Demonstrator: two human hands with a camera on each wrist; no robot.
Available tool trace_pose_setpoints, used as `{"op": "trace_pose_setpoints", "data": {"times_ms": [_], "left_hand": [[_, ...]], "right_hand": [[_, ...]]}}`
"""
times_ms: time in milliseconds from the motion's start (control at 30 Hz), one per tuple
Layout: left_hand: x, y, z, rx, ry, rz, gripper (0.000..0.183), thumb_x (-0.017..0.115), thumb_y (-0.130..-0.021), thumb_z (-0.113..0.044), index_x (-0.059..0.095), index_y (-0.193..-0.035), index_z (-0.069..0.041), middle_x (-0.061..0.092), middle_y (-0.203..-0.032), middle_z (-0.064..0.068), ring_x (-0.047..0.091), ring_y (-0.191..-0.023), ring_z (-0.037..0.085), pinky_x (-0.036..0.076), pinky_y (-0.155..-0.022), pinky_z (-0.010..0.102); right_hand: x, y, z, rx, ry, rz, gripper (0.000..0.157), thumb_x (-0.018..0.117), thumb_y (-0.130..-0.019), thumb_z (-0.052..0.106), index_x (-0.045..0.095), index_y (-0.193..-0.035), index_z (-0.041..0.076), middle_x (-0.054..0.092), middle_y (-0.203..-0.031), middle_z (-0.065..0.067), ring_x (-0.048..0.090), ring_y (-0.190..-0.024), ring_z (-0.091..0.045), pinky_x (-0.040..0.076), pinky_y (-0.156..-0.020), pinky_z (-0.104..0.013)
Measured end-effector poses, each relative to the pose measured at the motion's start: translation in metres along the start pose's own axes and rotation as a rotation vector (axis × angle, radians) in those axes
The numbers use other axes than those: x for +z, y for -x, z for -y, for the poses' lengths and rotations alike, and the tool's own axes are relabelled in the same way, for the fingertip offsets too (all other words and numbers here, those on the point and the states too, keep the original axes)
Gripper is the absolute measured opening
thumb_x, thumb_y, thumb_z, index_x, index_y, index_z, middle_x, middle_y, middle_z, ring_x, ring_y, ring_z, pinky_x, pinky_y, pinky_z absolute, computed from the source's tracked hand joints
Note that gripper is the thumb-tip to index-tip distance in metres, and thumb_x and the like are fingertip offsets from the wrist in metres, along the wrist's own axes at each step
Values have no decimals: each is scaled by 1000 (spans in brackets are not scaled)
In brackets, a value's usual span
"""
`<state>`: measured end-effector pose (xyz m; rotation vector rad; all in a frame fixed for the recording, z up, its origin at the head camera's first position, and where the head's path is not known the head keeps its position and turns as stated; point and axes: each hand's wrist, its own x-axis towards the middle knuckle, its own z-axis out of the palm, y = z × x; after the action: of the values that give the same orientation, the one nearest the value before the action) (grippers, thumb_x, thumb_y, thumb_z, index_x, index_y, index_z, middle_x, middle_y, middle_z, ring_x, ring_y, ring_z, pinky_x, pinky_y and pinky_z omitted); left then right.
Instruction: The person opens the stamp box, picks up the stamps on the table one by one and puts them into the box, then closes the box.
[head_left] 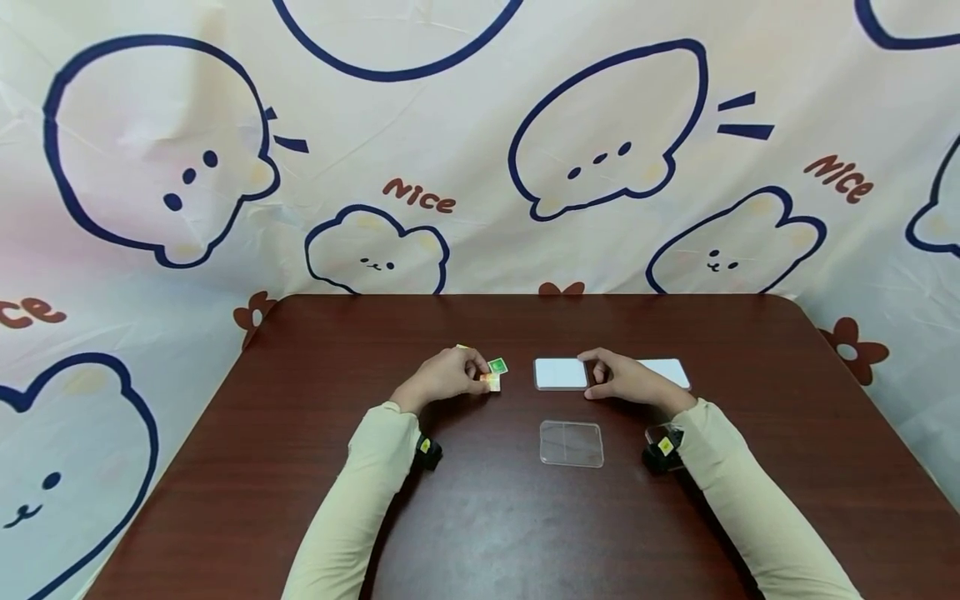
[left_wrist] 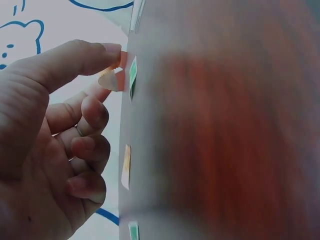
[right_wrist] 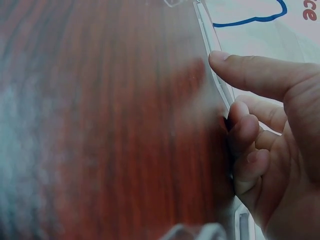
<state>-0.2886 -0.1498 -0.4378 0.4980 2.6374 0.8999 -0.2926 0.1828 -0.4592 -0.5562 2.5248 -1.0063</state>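
Between thumb and index finger, my left hand (head_left: pixel 448 375) pinches a small orange postage stamp (head_left: pixel 491 382); its toothed edge shows in the left wrist view. A green stamp (head_left: pixel 498 366) lies just beyond it on the table. Behind the knuckles, a yellowish scrap (head_left: pixel 463 347) is mostly hidden. My right hand (head_left: pixel 626 379) grips the right end of a flat clear case with a white inside (head_left: pixel 560 374), thumb on the near edge and index finger at the far edge. A second white case (head_left: pixel 667 372) lies behind that hand, partly covered.
Nearer me, a clear plastic lid or shallow box (head_left: pixel 572 443) lies on the brown table (head_left: pixel 480 533). Another clear piece (head_left: pixel 660 432) is partly hidden by the right wrist camera. Beyond the table's back edge hangs a cartoon-print cloth (head_left: pixel 480 150).
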Motion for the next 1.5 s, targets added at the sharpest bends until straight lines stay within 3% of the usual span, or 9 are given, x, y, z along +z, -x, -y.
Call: {"op": "trace_pose_setpoints", "data": {"times_ms": [167, 400, 600, 833, 1067, 1500], "left_hand": [[2, -8, -8, 12, 27, 17, 21, 74, -84, -25, 66, -99, -14, 52, -74, -2, 46, -63, 11, 37, -59, 25], [6, -21, -19, 37, 34, 8, 21, 75, -84, -27, 65, -98, -15, 51, -76, -2, 46, -65, 11, 39, -62, 27], [9, -29, -30, 60, 25, 23, 22, 75, -84, -29, 66, -99, -15, 52, -75, -3, 46, -66, 11, 37, -74, 34], [16, -40, -38, 90, 41, 47, 23, 74, -84, -27, 66, -100, -13, 50, -72, -2, 45, -63, 11, 37, -60, 24], [22, -50, -43, 106, 47, 54, 23, 74, -84, -28, 66, -100, -14, 50, -69, -2, 45, -60, 11, 37, -59, 25], [33, -59, -50, 91, -37, 48, 21, 75, -83, -31, 67, -97, -17, 54, -72, -4, 48, -60, 10, 37, -57, 24]], "right_hand": [[1, 2, 1, 2, -21, 1, 60, 73, -86, 20, 45, -137, 7, 46, -88, -5, 40, -65, -13, 38, -66, -26], [1, 3, -1, -64, -2, -21, 59, 72, -87, 26, 45, -134, 3, 46, -85, -4, 41, -65, -12, 38, -65, -27], [1, 2, 0, -4, 1, -22, 57, 71, -87, 22, 46, -136, 7, 48, -87, -4, 42, -66, -14, 39, -68, -29], [2, -3, -4, -21, 16, -33, 53, 70, -88, 19, 47, -134, 6, 49, -83, -2, 45, -69, -13, 40, -69, -27], [1, -4, -4, -23, 5, -39, 51, 70, -88, 17, 48, -133, 6, 50, -82, -1, 45, -69, -13, 40, -68, -27], [3, -3, -4, -3, -1, -43, 50, 69, -89, 17, 49, -133, 7, 50, -81, -2, 45, -67, -14, 40, -65, -26]]}}
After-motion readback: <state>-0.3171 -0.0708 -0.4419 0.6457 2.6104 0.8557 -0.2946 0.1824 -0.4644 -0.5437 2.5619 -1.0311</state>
